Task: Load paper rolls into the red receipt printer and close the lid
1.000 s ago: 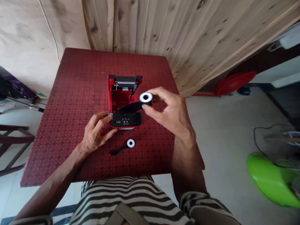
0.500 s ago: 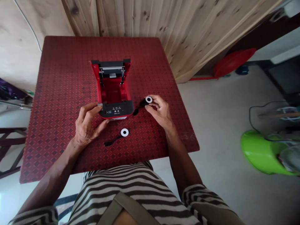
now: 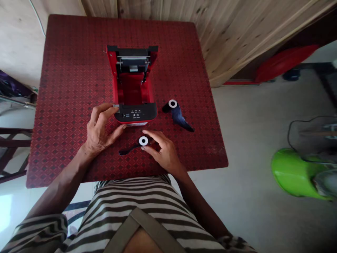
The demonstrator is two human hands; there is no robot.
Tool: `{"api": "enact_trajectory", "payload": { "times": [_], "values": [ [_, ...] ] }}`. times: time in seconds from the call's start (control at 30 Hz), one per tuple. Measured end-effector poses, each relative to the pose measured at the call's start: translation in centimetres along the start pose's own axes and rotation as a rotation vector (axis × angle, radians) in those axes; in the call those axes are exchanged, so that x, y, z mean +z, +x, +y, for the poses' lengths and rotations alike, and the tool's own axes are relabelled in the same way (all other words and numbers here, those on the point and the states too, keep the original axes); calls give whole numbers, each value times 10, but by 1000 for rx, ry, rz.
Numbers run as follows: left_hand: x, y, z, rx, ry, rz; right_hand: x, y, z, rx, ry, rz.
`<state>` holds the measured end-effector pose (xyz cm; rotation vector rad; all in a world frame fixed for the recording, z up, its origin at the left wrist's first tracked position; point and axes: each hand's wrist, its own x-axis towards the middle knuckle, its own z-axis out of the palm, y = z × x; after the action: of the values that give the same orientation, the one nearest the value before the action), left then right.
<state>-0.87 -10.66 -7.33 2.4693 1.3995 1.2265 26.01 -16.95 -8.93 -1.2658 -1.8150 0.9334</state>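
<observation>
A red and black label printer [image 3: 135,113] stands on the table with its lid raised and its inner bay showing. My left hand [image 3: 98,130] grips its front left corner, fingers on top and thumb low at the front. In front of the printer, a small dark ribbon roll [image 3: 143,141] with a white core has its loose tail stretched to the left. My right hand [image 3: 163,149] closes round this roll from the right, thumb at its near side and index finger beyond it. To the printer's right lies a second ribbon roll [image 3: 173,103], its tail unrolled toward the front right.
The table [image 3: 76,45] has a red patterned cover and stands against a wooden plank wall [image 3: 163,8]. On the floor to the right is a green tub [image 3: 289,175] with a cable nearby. A dark wooden chair [image 3: 15,142] stands at the left.
My right hand has let go of the roll beside the printer and moved left and nearer to the front roll. The released roll's tail now points right. My left hand stays on the printer.
</observation>
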Motion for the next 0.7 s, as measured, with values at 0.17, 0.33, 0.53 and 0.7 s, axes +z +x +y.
{"api": "enact_trajectory", "payload": {
  "times": [0.17,0.33,0.53,0.7],
  "values": [
    [2,-1,-3,28,-16,13,5,10,3,-18,102,-46],
    [2,-2,-3,28,13,-14,-34,18,-32,64,219,-134],
    [1,-2,1,47,-46,23,-77,91,-69,-313,-251,-94],
    [1,-2,4,46,-28,14,-48,156,-68,-342,-613,-265]
  ]
}}
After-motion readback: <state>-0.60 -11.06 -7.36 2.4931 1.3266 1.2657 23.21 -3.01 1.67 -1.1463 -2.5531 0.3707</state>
